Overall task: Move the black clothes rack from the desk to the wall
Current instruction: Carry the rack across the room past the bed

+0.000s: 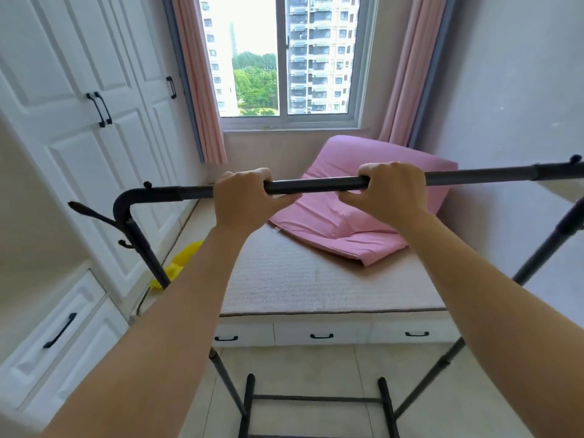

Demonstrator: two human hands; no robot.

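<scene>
The black clothes rack (319,184) fills the head view, its top bar running across the middle from left to right. My left hand (245,197) and my right hand (390,191) both grip that top bar from above, close together near its centre. The rack's left upright bends down past a side hook. The right upright slants down at the right edge. Its base bars show at the bottom over the tiled floor. The wall (521,90) stands to the right. No desk is in view.
A bed platform (316,279) with drawers lies straight ahead, a folded pink quilt (363,222) on it. A white wardrobe (79,137) lines the left side. A yellow item (180,260) lies by the wardrobe. A window with pink curtains (202,90) is behind the bed.
</scene>
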